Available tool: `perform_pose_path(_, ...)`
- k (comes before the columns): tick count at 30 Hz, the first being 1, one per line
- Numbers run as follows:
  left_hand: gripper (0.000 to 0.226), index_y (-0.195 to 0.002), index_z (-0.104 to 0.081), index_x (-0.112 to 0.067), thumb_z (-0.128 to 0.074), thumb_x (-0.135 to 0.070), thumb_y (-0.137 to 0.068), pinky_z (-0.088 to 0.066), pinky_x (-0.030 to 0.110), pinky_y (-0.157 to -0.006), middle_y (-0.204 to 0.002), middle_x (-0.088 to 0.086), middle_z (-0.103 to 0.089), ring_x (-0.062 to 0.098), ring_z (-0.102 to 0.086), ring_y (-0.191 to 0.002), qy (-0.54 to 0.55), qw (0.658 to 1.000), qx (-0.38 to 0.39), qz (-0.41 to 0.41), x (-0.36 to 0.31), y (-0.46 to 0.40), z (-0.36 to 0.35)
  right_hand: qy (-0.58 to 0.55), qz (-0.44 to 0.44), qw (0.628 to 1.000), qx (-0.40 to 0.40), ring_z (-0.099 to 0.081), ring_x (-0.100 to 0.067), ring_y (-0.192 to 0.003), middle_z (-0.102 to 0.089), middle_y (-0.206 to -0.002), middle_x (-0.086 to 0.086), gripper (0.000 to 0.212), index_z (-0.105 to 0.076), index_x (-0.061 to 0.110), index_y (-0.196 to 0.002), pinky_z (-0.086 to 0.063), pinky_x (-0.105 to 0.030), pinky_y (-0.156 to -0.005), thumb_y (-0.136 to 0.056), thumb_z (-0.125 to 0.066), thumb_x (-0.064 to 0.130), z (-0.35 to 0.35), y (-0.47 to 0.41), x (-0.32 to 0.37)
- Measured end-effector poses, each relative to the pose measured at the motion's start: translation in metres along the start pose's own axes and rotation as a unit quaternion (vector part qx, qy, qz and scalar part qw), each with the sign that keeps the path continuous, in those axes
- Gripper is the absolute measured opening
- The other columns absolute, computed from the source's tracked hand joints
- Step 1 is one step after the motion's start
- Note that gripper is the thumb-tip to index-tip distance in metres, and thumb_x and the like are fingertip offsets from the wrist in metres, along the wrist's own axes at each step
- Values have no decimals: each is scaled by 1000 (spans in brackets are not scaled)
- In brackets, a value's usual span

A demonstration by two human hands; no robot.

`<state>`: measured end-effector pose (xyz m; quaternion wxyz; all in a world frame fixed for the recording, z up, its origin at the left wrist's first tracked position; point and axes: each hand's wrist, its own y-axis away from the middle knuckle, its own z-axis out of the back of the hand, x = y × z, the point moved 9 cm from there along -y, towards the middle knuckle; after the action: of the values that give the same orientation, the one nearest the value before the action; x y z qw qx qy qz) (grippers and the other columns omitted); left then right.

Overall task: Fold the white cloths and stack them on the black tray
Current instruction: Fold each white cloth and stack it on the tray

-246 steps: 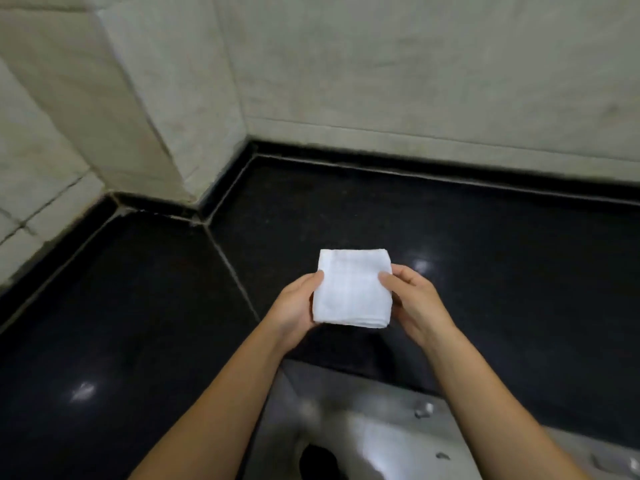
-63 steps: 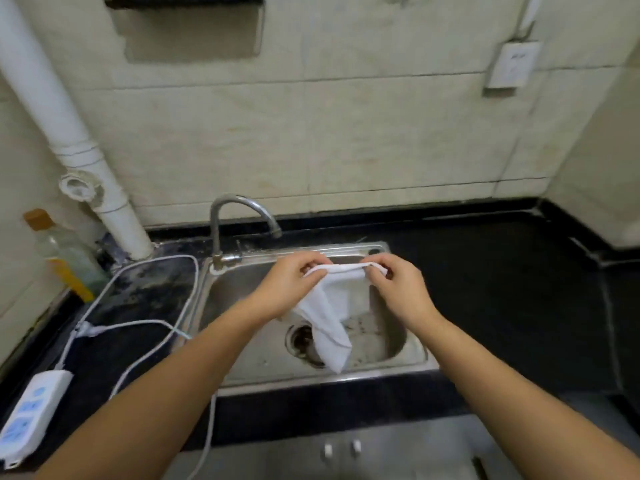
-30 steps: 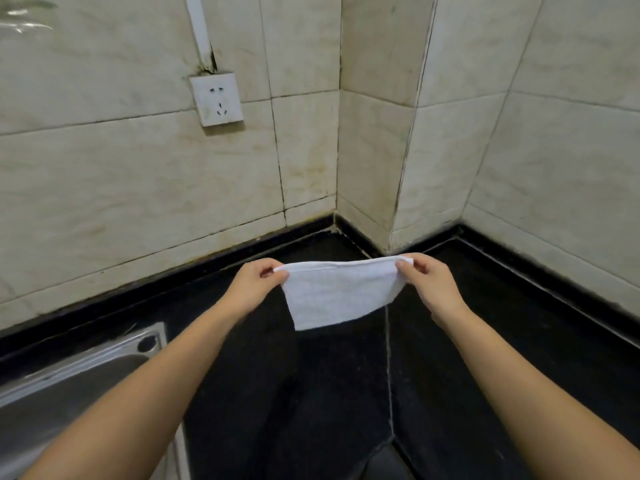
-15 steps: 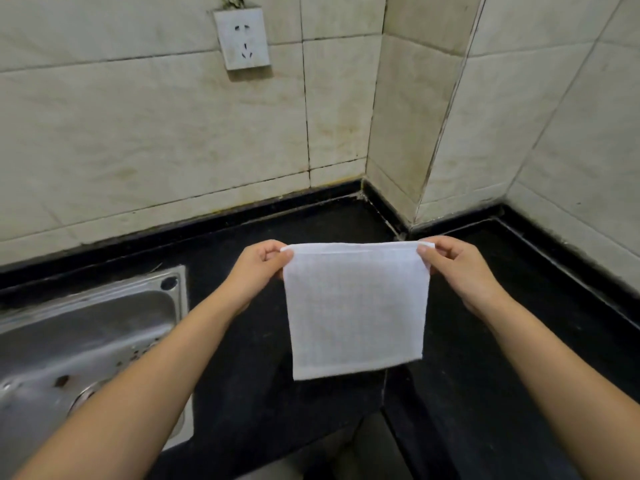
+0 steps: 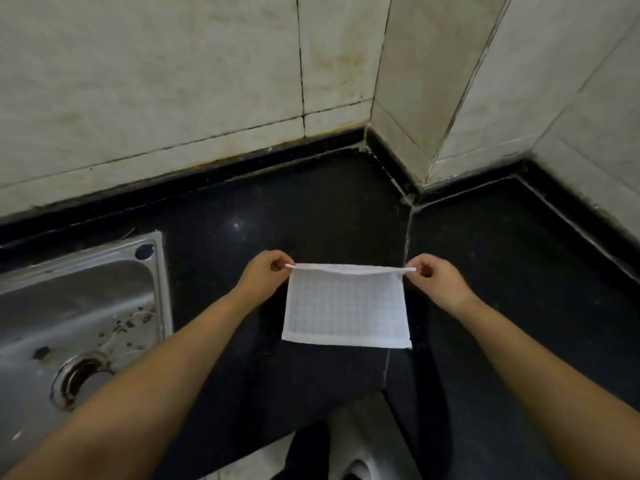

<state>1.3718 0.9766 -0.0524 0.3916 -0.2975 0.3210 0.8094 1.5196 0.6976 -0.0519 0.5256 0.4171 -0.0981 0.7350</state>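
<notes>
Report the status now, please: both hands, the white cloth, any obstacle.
Left hand and right hand pinch top corners. White waffle-weave cloth spread open above black stone counter. Black tray not in view.

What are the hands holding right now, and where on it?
The white cloth: left hand pinches its top left corner, right hand its top right corner.

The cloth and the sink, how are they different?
The white cloth is soft fabric with a faint grid; the sink is shiny metal. The cloth looks clean; the sink has dark specks and a rusty drain. The left hand and right hand pinch the cloth's top corners; nothing touches the sink. Both are over the black counter.
</notes>
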Motion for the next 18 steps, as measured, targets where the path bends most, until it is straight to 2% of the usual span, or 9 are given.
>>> perform_pose_path(3, 20, -75, -62, -26, -62, -11, -87, -49, 30, -76, -100, 13, -64, 25, -61, -88, 24, 1000, -1, 15, 19, 17, -10, 62, 59, 996, 17, -56, -16, -86, -57, -92, -2, 5, -67, 18, -87, -43, -21, -75, -87, -64, 14, -12, 26, -5)
perform_pose_path(6, 17, -81, -63, -22, -58, -7, -88, -51, 32, -80, -97, 10, -65, 27, -62, -92, 33, 999, -1, 18, 32, 42, -21, 107, 115, 987, 30, -53, -10, -88, -55, -91, 5, 14, -69, 20, -92, -38, -11, -76, -86, -64, 9, -25, 53, -12)
perform_pose_path(8, 16, -85, -63, -19, -56, -6, -89, -51, 33, -81, -96, 7, -65, 24, -61, -93, 13, 1000, 5, 18, 39, 57, -30, 129, 145, 981, 25, -52, -9, -90, -55, -92, 9, 17, -70, 21, -94, -38, -13, -80, -85, -65, 8, -31, 66, -18)
perform_pose_path(12, 16, -88, -62, -24, -56, -8, -88, -43, 33, -92, -96, -5, -58, 16, -53, -100, -82, 997, -6, -16, 43, 68, -36, 194, 181, 964, 15, -51, -10, -91, -57, -95, 11, 17, -70, 24, -97, -42, -30, -84, -84, -68, 14, -43, 78, -31)
perform_pose_path(16, 18, -94, -65, -24, -54, -12, -89, -30, 28, -93, -106, -4, -55, 17, -47, -105, -196, 980, -4, -37, 45, 72, -44, 262, 182, 946, 55, -51, -12, -102, -56, -107, 9, 19, -67, 25, -107, -28, -24, -85, -89, -62, 23, -53, 81, -37)
perform_pose_path(18, 19, -97, -65, -25, -52, -12, -89, -29, 29, -96, -108, -5, -52, 17, -46, -106, -217, 975, -5, -47, 46, 74, -46, 281, 186, 939, 67, -50, -11, -104, -56, -108, 10, 18, -67, 27, -106, -28, -24, -87, -90, -60, 27, -53, 80, -34)
